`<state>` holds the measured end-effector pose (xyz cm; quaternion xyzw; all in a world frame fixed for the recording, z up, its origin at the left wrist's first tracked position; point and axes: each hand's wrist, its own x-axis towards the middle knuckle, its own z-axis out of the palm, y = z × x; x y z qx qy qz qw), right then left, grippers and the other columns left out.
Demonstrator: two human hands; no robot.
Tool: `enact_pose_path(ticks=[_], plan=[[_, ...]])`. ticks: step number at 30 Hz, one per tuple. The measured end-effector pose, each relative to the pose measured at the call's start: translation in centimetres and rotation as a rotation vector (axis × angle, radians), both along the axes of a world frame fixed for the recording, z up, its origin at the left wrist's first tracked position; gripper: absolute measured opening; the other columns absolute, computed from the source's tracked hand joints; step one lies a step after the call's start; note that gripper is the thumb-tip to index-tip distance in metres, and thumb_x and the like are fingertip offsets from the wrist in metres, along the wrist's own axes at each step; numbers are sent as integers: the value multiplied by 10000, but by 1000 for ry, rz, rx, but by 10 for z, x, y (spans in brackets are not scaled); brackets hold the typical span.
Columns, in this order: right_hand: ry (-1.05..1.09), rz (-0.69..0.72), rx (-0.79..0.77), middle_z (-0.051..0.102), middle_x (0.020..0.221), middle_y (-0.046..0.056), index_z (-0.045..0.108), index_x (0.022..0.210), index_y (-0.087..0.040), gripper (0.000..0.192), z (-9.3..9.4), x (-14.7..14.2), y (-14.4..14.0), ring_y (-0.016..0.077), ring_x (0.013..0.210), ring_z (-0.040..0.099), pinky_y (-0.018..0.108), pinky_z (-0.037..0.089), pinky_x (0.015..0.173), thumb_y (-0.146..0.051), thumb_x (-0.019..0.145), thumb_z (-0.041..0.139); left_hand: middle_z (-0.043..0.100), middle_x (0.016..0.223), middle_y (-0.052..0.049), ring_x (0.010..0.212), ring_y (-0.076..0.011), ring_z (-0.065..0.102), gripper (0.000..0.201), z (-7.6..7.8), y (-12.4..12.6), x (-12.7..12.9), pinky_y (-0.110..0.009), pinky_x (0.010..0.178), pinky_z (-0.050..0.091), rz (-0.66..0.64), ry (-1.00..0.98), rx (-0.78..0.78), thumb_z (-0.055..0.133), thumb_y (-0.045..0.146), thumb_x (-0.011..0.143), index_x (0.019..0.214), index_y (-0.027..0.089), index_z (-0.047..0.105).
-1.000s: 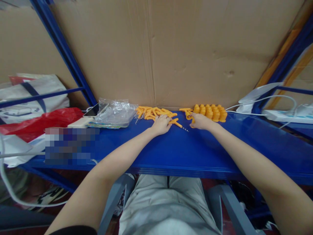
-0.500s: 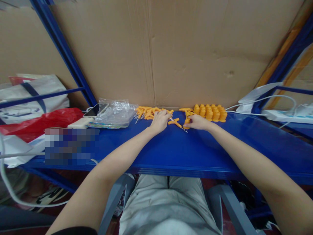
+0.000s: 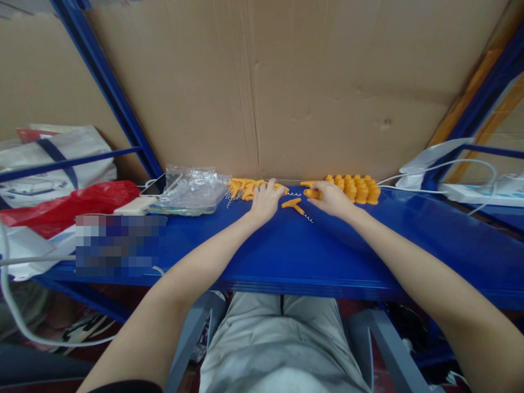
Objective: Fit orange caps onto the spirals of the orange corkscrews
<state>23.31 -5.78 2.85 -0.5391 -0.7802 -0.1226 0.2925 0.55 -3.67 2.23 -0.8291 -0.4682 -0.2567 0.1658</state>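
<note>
My left hand (image 3: pixel 267 201) is closed on an orange T-handled corkscrew (image 3: pixel 282 189), whose bare metal spiral points right. Beside and behind that hand lies a heap of orange corkscrews (image 3: pixel 237 186). My right hand (image 3: pixel 333 200) grips an orange hollow piece (image 3: pixel 313 194), tipped on its side with its round opening facing left toward the spiral; the two are apart. Between and slightly in front of my hands, a loose corkscrew (image 3: pixel 292 203) lies with its spiral toward the lower right. Behind the right hand an orange handle (image 3: pixel 308 184) shows, partly hidden.
Orange hollow pieces (image 3: pixel 360 189) stand in rows right of my right hand. Clear plastic bags (image 3: pixel 192 191), a phone (image 3: pixel 158 185) and a white box (image 3: pixel 133 206) lie left on the blue table (image 3: pixel 278 251). A cardboard wall (image 3: pixel 286 93) rises behind; white cables run at right.
My right hand has turned the orange hollow piece from upright to lying sideways and lifted it back slightly. The corkscrew in my left hand has swung to point right.
</note>
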Motion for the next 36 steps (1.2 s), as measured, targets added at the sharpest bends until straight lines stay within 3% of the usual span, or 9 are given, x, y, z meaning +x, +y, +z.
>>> enact_pose_path(ticks=[7, 18, 25, 28, 33, 36], plan=[[3, 112, 48, 745, 1014, 109, 715, 1000, -199, 189, -2, -3, -1, 291, 984, 686, 421, 530, 879, -274, 842, 645, 571, 1327, -150, 1147, -351, 552, 238, 0, 2, -3, -534, 926, 436, 56, -14, 3, 488, 216, 998, 1084, 253, 708], [-26, 123, 25, 754, 1055, 133, 720, 1046, -181, 230, -1, -7, -6, 322, 1018, 695, 465, 533, 885, -315, 894, 611, 606, 1241, -145, 1103, -341, 545, 242, 0, 3, -5, -513, 876, 459, 101, 5, 56, 500, 193, 987, 1032, 245, 732], [13, 123, 44, 742, 1109, 146, 723, 1140, -180, 323, -1, -7, -6, 329, 1076, 686, 482, 540, 932, -393, 944, 580, 585, 1322, -135, 1032, -308, 624, 246, 7, 0, -7, -481, 855, 480, 116, 28, 128, 477, 224, 1012, 1077, 261, 712], [17, 134, 51, 723, 1122, 144, 722, 1166, -183, 328, -1, -9, -8, 312, 1061, 685, 465, 543, 940, -384, 953, 574, 605, 1267, -138, 953, -273, 662, 233, 7, 0, -6, -423, 821, 492, 55, 70, 132, 475, 228, 1019, 1091, 235, 696], [10, 170, 33, 691, 1156, 145, 709, 1228, -187, 346, -1, -7, -8, 299, 1061, 679, 458, 545, 947, -350, 956, 570, 653, 1107, -113, 934, -237, 666, 227, 7, 0, -4, -357, 833, 491, -208, 144, 163, 464, 219, 1034, 1157, 175, 650], [43, 189, 38, 683, 1155, 135, 693, 1277, -206, 366, -1, -5, -7, 292, 1089, 668, 460, 535, 973, -319, 952, 568, 658, 1087, -110, 952, -229, 662, 220, 8, -1, -5, -333, 841, 485, -299, 110, 152, 456, 243, 1044, 1117, 151, 642]])
